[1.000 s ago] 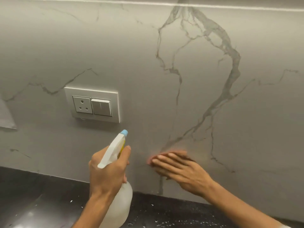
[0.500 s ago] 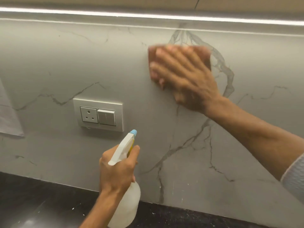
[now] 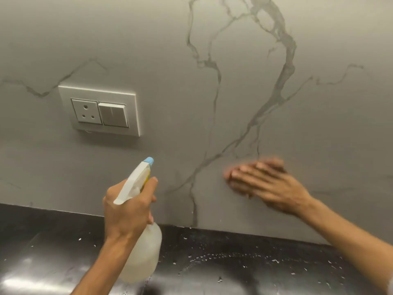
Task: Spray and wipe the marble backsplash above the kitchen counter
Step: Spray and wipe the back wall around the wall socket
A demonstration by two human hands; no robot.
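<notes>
Wipe step in hand, judging by the pose: right hand [image 3: 268, 186] is flat against the marble backsplash [image 3: 212, 50], fingers together and pointing toward 9 o'clock, motion-blurred. A pinkish edge shows at the fingertips, probably a cloth pressed under the palm; too blurred to confirm. To do it well: keep the palm flat with even pressure, run overlapping passes, follow the grey veins, and finish along the bottom seam where the backsplash meets the black countertop [image 3: 234, 262], which carries white specks and droplets. Left hand [image 3: 127, 209] is clamped on the spray bottle [image 3: 144, 248] at its neck, index finger over the trigger, blue nozzle tip aimed at roughly 1 o'clock toward the wall. Bottle is upright, just off the surface. Socket and switch plate [image 3: 100, 110] sits at 11 o'clock from the nozzle; I'd keep spray away from it. Right forearm enters from 4 o'clock, left from 6 o'clock, hands well apart.
</notes>
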